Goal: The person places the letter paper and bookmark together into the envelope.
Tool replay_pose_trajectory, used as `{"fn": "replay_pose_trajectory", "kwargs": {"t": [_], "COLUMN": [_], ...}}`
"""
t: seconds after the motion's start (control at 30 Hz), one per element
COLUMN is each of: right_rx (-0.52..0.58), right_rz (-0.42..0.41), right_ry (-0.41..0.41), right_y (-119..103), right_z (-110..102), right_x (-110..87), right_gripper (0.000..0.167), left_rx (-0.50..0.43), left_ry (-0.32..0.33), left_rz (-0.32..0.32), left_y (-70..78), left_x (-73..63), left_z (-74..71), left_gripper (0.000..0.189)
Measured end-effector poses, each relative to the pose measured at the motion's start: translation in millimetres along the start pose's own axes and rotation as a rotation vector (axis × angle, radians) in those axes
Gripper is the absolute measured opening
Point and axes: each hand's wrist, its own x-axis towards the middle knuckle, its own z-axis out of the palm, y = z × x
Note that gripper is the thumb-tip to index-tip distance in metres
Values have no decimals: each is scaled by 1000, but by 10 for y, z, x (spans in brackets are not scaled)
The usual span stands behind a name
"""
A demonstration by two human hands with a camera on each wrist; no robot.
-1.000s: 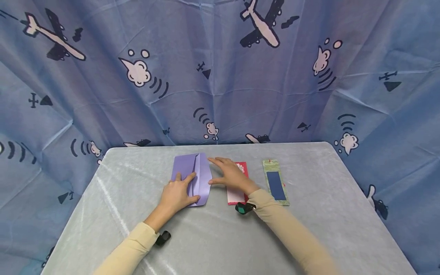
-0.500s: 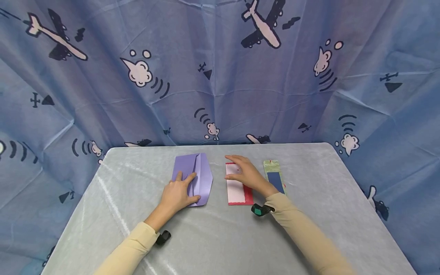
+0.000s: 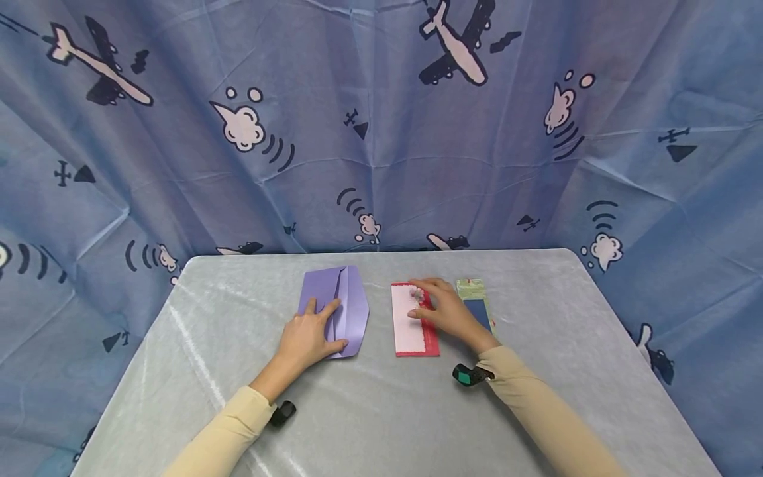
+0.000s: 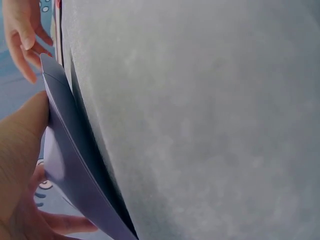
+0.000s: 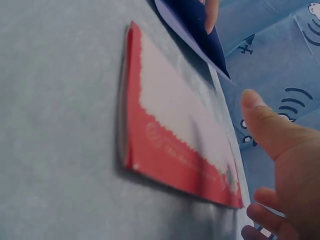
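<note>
A purple envelope (image 3: 356, 308) lies on the table with its pointed flap unfolded to the right. My left hand (image 3: 306, 336) rests on it, fingers spread; the left wrist view shows the thumb along the envelope's (image 4: 65, 135) surface and its edge slightly raised from the table. To the right lies a red and white card (image 3: 408, 324) with a small flower decoration near its top. Over the card's right side is my right hand (image 3: 447, 311), thumb and fingers apart, holding nothing. In the right wrist view the thumb stands apart from the card (image 5: 170, 95).
Beyond my right hand lies a green patterned card (image 3: 471, 289) with a dark blue panel, partly hidden by that hand and forearm. The table (image 3: 357, 417) has a grey cloth surface. A blue curtain (image 3: 310, 86) printed with planes hangs behind it.
My right hand has moved right, from the envelope's flap edge to over the red and white card, uncovering most of it. The left hand stays on the envelope.
</note>
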Motion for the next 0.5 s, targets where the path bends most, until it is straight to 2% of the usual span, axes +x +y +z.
{"fn": "replay_pose_trajectory", "kwargs": {"t": [0.33,0.5], "right_rx": [-41,-69], "right_rz": [93,92], "right_ry": [-1,0], "right_y": [74,89], "right_z": [32,49], "right_x": [-68,-69], "right_gripper": [70,71], "left_rx": [-8,-9], "left_ry": [5,-6], "left_rz": [3,-7], "left_y": [10,10], "left_x": [1,9], "left_z": [1,4], "left_gripper": [87,86]}}
